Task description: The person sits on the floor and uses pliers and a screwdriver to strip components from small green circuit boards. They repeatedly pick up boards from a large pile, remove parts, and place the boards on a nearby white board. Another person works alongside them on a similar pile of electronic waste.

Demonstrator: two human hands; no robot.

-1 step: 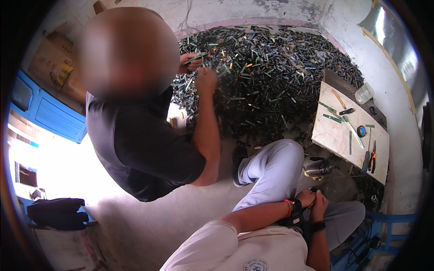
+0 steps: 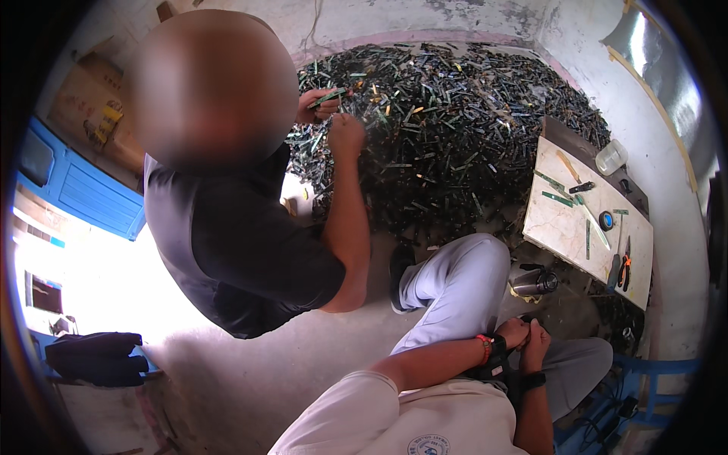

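Note:
My left hand (image 2: pixel 513 332) and my right hand (image 2: pixel 537 343) meet over my lap, fingers closed and touching. A small dark thing (image 2: pixel 525 320) shows between the fingertips; it is too small to name, and how the two hands share it is hidden. Red beads (image 2: pixel 486 349) and a black strap (image 2: pixel 497 349) circle my left wrist, and another black band (image 2: pixel 534 380) is on my right. Nearest to the hands stands a dark metal flask (image 2: pixel 535 282), just beyond my knees.
Long green and black strips lie heaped (image 2: pixel 447 129) along the wall. At right, a pale board (image 2: pixel 565 231) carries pliers (image 2: pixel 624 271), a screwdriver (image 2: pixel 614 271), blue tape (image 2: pixel 606 221) and several green strips. A co-worker (image 2: pixel 250 243) at left holds a green strip (image 2: pixel 331 97). A blue chair frame (image 2: pixel 660 367) is beside me.

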